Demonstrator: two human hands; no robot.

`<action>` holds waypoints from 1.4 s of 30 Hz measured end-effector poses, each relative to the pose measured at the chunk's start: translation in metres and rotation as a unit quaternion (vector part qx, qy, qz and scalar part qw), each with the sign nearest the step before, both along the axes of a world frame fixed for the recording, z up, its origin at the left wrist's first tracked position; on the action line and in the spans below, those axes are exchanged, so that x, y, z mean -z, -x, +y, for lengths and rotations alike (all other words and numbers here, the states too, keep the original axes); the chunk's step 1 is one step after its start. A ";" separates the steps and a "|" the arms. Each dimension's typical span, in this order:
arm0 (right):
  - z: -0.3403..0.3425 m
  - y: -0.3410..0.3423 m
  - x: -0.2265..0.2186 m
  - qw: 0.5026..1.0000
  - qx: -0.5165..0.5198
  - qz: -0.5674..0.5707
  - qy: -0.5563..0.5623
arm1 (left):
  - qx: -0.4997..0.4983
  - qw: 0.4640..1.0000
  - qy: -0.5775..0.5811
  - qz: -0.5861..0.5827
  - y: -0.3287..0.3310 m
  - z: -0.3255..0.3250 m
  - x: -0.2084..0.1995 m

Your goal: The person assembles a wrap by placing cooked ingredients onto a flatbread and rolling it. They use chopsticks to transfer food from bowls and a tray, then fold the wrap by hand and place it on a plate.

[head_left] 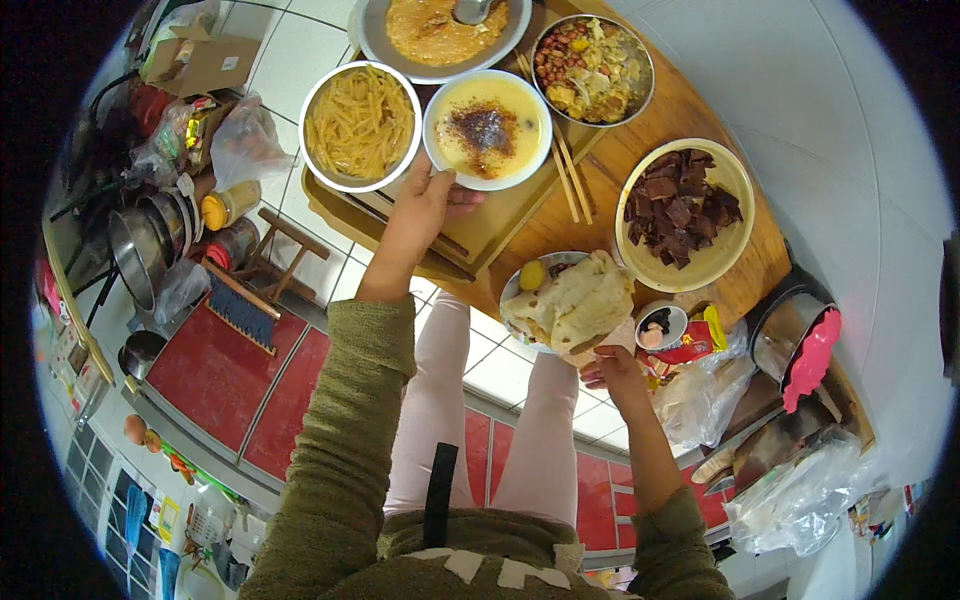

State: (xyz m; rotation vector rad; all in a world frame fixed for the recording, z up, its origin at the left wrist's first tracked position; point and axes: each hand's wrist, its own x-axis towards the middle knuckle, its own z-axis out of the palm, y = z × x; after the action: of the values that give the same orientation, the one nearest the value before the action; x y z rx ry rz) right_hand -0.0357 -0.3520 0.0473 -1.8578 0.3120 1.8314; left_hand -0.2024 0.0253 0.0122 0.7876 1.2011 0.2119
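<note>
My left hand [436,200] grips the near rim of a white bowl [487,171], thumb at the edge and fingers beneath. The bowl holds a smooth yellow custard [510,108] with dark brown sauce in its middle. At the near table edge, my right hand [615,374] is closed at the side of a plate [511,305] of folded flatbread [578,300]. The thumb lies by the bread and the fingers curl under; exactly where they meet the plate is hidden. A yellow piece of food [533,275] sits on that plate's far side.
A wooden tray [500,228] bears a bowl of yellow strips [360,128]. Nearby are a pan of orange-brown food [440,35], a bowl with peanuts [592,75], chopsticks [572,178], a bowl of dark chunks [683,210] and a small cup [661,326]. A stool [275,255] stands left.
</note>
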 end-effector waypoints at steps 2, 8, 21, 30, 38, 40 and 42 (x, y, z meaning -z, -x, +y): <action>-0.016 0.009 0.019 0.997 0.049 -0.039 -0.051 | 0.006 1.000 -0.009 0.000 0.002 0.000 0.003; -0.004 0.009 0.045 0.977 0.154 -0.070 -0.130 | 0.002 1.000 -0.023 0.019 -0.001 -0.003 0.001; -0.012 0.013 0.053 0.965 0.192 -0.012 -0.181 | 0.260 0.889 -0.338 0.169 0.048 -0.056 0.006; 0.019 0.016 0.028 0.966 0.168 -0.017 -0.196 | 0.496 0.663 -0.517 0.218 0.076 -0.049 -0.007; 0.093 0.032 0.042 0.966 0.112 0.004 -0.233 | 0.458 0.711 -0.498 0.194 0.098 -0.038 -0.004; 0.102 0.031 0.047 0.971 0.092 0.002 -0.223 | 0.426 0.734 -0.499 0.175 0.102 -0.035 -0.002; 0.111 0.028 0.048 0.971 0.078 0.009 -0.226 | 0.403 0.767 -0.474 0.156 0.104 -0.030 -0.004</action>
State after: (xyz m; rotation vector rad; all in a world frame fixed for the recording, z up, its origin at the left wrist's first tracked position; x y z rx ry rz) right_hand -0.0638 -0.2409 -0.0008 -1.4604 0.0371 1.6478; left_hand -0.3064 -0.0051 0.0159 2.2390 0.8965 -0.0582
